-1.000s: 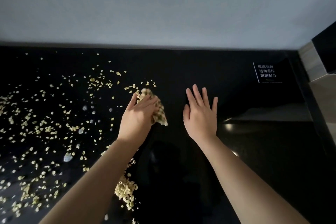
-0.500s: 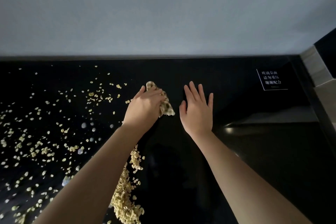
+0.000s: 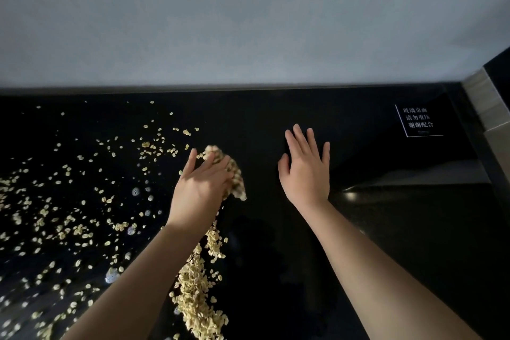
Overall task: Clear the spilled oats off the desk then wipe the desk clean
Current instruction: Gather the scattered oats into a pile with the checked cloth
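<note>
Both bare forearms are stretched out from the near edge, the left one angled toward the far right and the right one toward the far left. The left hand (image 3: pixel 202 188) is held palm down, with its fingers laid nearly straight over a crumpled cloth (image 3: pixel 237 182) and the thumb set apart. The right hand (image 3: pixel 306 174) is held clear to the right, palm down, fingers straight and slightly spread.

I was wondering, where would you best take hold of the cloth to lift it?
Pinch the bunched corner of the cloth that sticks out right of the left hand, coming from the right, probably with the right hand: that part is uncovered and raised, and the desk there has no oats.
</note>
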Tool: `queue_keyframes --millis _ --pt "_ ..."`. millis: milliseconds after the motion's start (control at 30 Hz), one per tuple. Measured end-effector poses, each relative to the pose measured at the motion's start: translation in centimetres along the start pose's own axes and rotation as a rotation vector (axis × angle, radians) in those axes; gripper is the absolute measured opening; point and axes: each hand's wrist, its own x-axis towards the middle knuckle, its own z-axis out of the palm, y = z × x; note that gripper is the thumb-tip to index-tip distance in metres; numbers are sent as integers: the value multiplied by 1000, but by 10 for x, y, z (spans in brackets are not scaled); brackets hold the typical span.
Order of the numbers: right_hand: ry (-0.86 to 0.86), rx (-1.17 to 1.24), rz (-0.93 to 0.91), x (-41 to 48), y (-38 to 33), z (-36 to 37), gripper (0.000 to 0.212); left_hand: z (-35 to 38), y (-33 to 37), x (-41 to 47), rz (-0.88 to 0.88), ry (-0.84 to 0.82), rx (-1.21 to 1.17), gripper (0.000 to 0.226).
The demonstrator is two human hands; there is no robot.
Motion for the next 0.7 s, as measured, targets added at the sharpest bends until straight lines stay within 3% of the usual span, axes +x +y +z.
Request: queue_keyframes --millis 200,333,500,700 --pt "-27 -19 14 1 -2 -2 52 -17 -6 -25 31 89 -16 23" --pt "6 -17 20 0 -1 0 54 -9 16 34 127 219 -98 25" --pt "10 -16 27 2 -2 0 55 34 6 93 22 76 -90 23" --pt "20 -21 15 0 -1 1 51 26 -5 44 -69 46 -193 27"
